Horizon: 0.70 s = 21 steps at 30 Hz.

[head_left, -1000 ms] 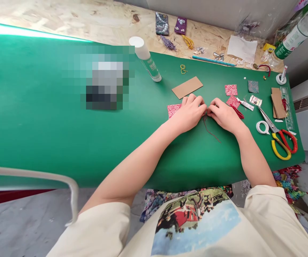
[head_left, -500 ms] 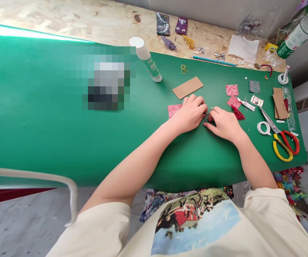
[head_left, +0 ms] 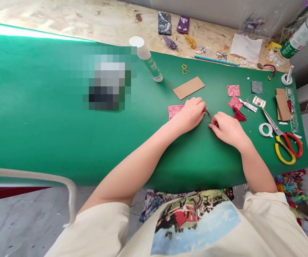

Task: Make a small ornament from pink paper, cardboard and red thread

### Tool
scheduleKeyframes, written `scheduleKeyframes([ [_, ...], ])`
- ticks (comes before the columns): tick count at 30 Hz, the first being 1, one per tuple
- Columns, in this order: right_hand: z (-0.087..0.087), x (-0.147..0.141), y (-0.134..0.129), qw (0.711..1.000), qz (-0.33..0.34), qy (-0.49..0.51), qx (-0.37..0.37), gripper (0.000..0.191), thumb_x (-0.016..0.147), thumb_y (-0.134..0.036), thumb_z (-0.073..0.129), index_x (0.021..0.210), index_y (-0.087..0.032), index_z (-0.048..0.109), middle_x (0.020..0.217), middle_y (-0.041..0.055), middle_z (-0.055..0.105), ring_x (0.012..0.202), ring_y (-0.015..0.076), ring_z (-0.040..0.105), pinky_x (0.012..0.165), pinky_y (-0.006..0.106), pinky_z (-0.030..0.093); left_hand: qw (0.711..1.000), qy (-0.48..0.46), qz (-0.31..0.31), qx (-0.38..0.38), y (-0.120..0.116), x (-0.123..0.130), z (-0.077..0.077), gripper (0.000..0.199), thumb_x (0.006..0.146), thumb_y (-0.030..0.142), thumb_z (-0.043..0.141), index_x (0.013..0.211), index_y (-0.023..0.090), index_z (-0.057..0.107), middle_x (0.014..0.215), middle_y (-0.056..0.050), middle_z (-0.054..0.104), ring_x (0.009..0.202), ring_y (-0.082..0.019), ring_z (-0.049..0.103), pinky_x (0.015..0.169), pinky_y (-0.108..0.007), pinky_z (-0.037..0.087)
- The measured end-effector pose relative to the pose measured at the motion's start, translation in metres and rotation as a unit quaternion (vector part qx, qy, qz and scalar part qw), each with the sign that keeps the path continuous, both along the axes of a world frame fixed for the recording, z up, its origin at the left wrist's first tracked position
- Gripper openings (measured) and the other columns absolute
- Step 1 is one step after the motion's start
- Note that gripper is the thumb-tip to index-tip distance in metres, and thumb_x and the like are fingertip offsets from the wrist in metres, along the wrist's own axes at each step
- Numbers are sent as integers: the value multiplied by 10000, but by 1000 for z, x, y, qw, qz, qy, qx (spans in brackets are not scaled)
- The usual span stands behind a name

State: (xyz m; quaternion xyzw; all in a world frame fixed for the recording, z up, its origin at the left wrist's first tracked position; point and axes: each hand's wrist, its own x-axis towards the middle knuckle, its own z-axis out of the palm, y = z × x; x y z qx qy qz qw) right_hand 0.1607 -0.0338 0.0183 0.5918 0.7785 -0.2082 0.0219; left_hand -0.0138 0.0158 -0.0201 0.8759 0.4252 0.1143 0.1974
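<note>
A thin dark red cord (head_left: 208,113) runs between my two hands above the green mat. My left hand (head_left: 195,110) is closed on its upper end, beside a small gold-coloured bit at the fingertips. My right hand (head_left: 221,125) pinches the cord lower down, and a loose end trails below the fingers. A pink patterned square (head_left: 174,111) lies partly under my left hand. Behind the hands rests a brown card strip (head_left: 188,87). A red tassel (head_left: 240,114) lies right of my right hand, beside pink squares (head_left: 233,90) and a small white tube (head_left: 248,105).
Scissors (head_left: 284,141) with red and yellow handles and a white tape roll (head_left: 266,130) lie to the right. A glue stick (head_left: 150,62) stands behind the left forearm. A blue pencil (head_left: 216,60) lies along the mat's back edge; a bottle (head_left: 298,41) is at back right.
My right hand has moved slightly right and down, away from my left hand. The gap between them is wider, with the cord stretched across it.
</note>
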Motion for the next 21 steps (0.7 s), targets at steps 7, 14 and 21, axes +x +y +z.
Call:
scheduleKeyframes([
  [7,-21,10,15,931,-185,312,54,63,906,-252,576,868,-227,531,896,46,724,851,201,694,799,350,532,975,-193,54,-92,-7,-1,9,82,872,201,507,878,188,588,963,-68,740,900,-203,686,839,-341,535],
  [14,-20,14,28,820,-296,476,-119,112,907,-238,632,847,-222,539,758,-5,750,749,132,742,748,280,607,971,-206,69,-103,-7,-2,13,98,831,259,535,836,193,606,932,-59,761,897,-215,696,839,-362,532],
  [21,-15,14,28,761,-263,541,-241,123,843,-70,649,814,-180,695,761,-1,775,723,99,756,808,267,639,969,-216,42,-108,-8,-1,16,102,814,280,558,854,193,593,911,-41,745,879,-200,688,808,-327,527],
])
